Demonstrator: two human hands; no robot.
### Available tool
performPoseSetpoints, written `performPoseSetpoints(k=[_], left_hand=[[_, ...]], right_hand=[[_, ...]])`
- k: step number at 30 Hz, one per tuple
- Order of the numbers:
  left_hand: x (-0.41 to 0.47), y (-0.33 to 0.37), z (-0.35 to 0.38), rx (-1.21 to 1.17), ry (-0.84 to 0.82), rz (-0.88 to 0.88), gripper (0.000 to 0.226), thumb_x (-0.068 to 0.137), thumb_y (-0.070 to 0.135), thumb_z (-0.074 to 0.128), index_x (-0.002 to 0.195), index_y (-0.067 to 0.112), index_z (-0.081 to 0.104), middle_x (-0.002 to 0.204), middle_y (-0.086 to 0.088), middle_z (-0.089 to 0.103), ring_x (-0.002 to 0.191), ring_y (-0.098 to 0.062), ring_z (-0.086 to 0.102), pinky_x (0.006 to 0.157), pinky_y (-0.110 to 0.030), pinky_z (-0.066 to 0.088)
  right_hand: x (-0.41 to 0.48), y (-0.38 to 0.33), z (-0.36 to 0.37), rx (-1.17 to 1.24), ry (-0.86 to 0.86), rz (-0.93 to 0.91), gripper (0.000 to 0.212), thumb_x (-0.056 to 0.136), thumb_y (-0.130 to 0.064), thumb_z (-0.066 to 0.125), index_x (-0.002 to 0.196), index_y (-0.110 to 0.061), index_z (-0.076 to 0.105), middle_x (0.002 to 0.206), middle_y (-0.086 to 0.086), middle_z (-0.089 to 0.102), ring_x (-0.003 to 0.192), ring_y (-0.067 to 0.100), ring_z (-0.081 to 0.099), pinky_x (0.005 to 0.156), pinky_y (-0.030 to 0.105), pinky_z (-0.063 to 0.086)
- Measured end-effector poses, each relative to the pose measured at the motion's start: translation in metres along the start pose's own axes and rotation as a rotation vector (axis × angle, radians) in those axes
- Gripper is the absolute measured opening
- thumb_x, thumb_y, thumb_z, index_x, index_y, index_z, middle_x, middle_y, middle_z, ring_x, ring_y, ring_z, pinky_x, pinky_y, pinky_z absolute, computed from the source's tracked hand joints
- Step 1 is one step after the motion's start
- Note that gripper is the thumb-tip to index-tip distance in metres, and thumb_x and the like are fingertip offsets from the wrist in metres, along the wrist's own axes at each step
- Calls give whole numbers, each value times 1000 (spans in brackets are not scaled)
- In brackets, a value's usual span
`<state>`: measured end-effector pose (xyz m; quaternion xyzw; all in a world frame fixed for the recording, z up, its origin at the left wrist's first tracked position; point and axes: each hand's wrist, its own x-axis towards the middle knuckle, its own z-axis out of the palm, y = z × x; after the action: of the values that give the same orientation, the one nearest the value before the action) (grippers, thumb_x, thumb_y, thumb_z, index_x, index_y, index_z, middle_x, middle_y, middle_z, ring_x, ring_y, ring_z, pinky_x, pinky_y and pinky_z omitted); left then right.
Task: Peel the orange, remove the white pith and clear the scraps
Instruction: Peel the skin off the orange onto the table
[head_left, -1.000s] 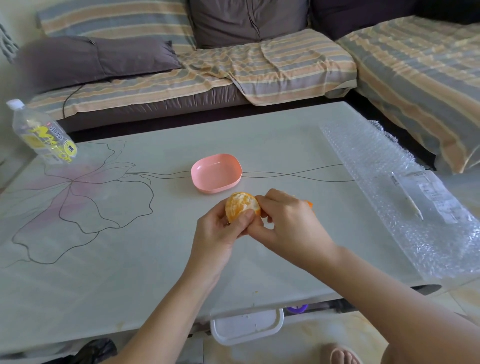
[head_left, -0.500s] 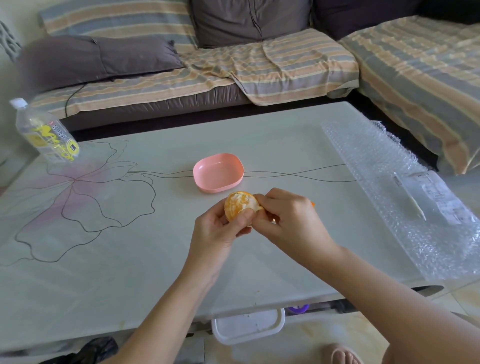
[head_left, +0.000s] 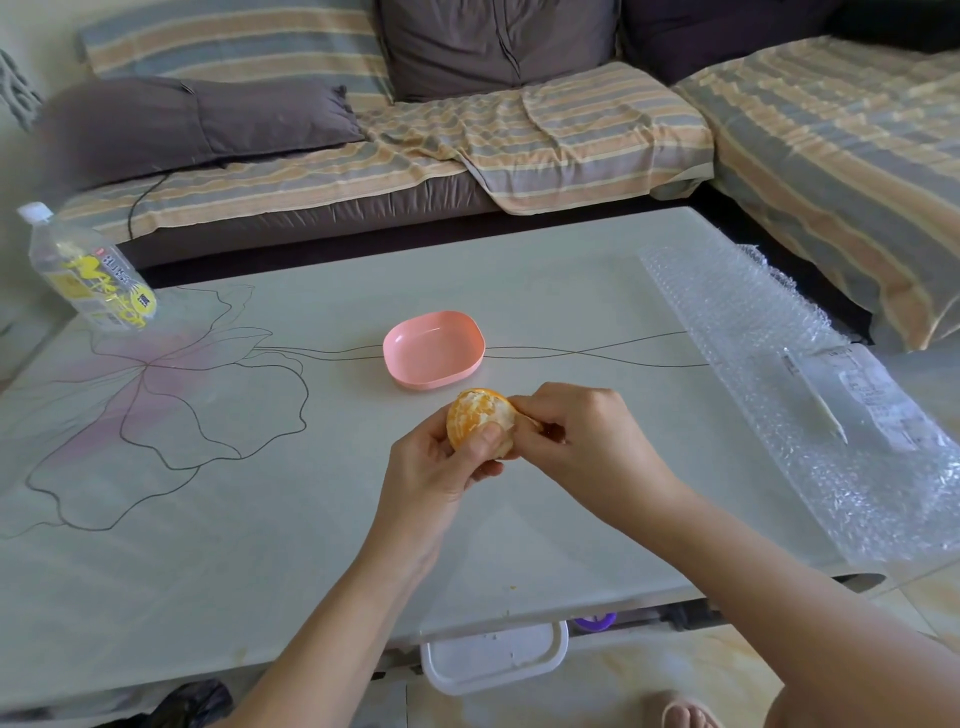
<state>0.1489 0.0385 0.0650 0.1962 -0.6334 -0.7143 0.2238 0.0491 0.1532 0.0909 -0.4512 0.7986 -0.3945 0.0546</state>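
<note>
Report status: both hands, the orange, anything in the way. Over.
Left hand grips orange, thumb across it. Right hand pinches at its right edge. Visible side peeled, white pith showing. Pink dish empty beyond the hands, nothing blocking.

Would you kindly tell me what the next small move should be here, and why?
Probably draw the right hand away to the right, tearing off the scrap it pinches at the orange's right side, while the left hand grips the fruit. White pith streaks the exposed flesh, and the pink dish behind lies empty, ready for scraps.
</note>
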Motion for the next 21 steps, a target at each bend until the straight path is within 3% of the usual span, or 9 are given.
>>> performPoseSetpoints(k=[3, 7, 10, 13, 17, 19, 21], left_hand=[[0, -1, 0, 4, -31, -21, 47, 62, 41, 71, 96, 9, 69, 86, -5, 74, 77, -18, 70, 67, -23, 52], [1, 0, 1, -44, -59, -56, 43, 60, 40, 71, 91, 10, 71, 82, -6, 73, 74, -18, 70, 65, -22, 53], [0, 1, 3, -175, -95, -172, 49, 55, 40, 69, 91, 7, 68, 80, -7, 73, 68, -16, 69, 61, -20, 54], [0, 6, 6, -360, -150, -318, 56, 53, 40, 69, 98, 6, 66, 85, -10, 73, 64, -14, 69, 57, -20, 55], [3, 10, 3, -542, -108, -406, 74, 46, 33, 88, 108, 3, 62, 93, -14, 73, 73, -18, 72, 57, -23, 57], [4, 9, 1, -579, -82, -435, 94, 30, 39, 96, 110, 1, 62, 93, -15, 72, 73, -21, 72, 56, -24, 57], [3, 7, -1, -587, -66, -462, 104, 24, 43, 95, 112, -1, 60, 91, -15, 71, 72, -21, 71, 55, -24, 57]], right_hand=[[-1, 1, -3, 27, -20, 57, 23, 84, -19, 53, 66, -13, 66, 63, 1, 54, 58, 16, 43, 56, 37, 37], [0, 2, -5, 49, 2, 103, 25, 80, -17, 57, 56, -19, 64, 56, -3, 47, 52, 12, 38, 49, 37, 35], [3, 1, -12, 20, 20, 96, 21, 78, -15, 57, 59, -17, 65, 58, -1, 51, 56, 15, 42, 52, 37, 38], [6, 3, -22, 117, 17, 116, 25, 79, -5, 56, 70, -20, 73, 64, -9, 63, 59, 10, 50, 49, 19, 38], [12, 21, -24, -44, -28, 179, 27, 88, -7, 49, 93, -17, 73, 82, -10, 65, 62, 0, 50, 55, 6, 36], [17, 36, -27, -137, -17, 246, 30, 91, -7, 43, 100, -13, 70, 92, -2, 68, 74, 7, 54, 57, 12, 37], [21, 51, -31, -197, -4, 317, 30, 93, -7, 38, 101, -3, 67, 101, 10, 68, 89, 24, 57, 68, 26, 41]])
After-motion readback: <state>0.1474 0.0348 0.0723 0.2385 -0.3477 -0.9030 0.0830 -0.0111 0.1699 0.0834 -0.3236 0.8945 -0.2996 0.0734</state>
